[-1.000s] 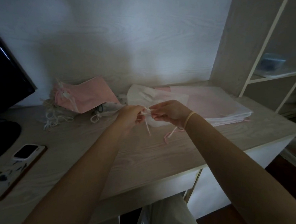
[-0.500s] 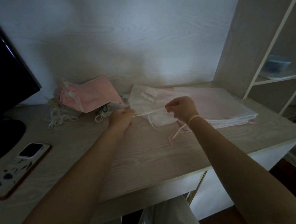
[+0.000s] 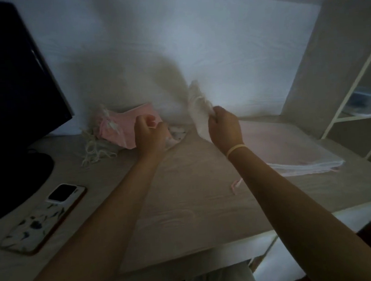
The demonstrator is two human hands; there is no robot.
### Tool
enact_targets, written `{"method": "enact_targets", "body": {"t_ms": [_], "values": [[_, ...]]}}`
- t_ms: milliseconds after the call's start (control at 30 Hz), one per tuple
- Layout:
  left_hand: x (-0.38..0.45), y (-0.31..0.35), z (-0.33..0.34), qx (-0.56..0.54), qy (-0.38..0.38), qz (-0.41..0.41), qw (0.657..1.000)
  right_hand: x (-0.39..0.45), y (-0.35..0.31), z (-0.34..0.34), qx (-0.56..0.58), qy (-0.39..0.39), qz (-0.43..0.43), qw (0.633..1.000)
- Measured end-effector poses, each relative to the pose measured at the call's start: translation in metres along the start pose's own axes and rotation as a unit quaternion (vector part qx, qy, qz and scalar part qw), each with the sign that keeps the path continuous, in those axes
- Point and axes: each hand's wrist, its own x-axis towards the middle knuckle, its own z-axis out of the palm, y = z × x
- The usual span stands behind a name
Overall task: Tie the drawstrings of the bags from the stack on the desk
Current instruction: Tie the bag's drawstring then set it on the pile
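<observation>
Right hand [image 3: 224, 127] grips the white bag [image 3: 199, 112], lifted above the desk [image 3: 195, 205]; left hand [image 3: 150, 135] curled beside it, seemingly empty

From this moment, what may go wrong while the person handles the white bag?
1. The right hand grips the blurred white fabric bag in the air; swung quickly, it might slip free.
2. The left hand hovers over the pile of tied pink and white bags and may disturb it.
3. A loose pink drawstring lies under the right forearm and might snag.
</observation>
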Motion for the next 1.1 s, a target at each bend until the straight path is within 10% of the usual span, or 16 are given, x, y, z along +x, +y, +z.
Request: {"method": "enact_targets", "body": {"t_ms": [267,433,500,667,833,1100], "values": [[0.029,0.011,-0.076,0.116,0.062,0.179,0.975,-0.002,-0.112,0.08,0.107,-0.15,-0.102,0.978],[0.039,0.011,-0.091,0.308,0.063,0.253,0.915,-0.005,-0.124,0.093,0.28,-0.506,-0.06,0.814],[0.047,0.008,-0.086,0.365,-0.004,0.28,0.888,0.0,-0.11,0.097,0.346,-0.498,0.034,0.794],[0.072,-0.011,-0.072,0.547,-0.172,0.164,0.803,0.017,-0.065,0.105,0.066,-0.276,-0.001,0.959],[0.087,-0.041,-0.063,0.635,-0.246,0.119,0.723,0.023,-0.029,0.139,-0.1,-0.339,0.0,0.935],[0.11,-0.08,-0.08,0.651,-0.24,0.087,0.715,0.037,-0.011,0.194,-0.159,-0.396,-0.018,0.904]]}}
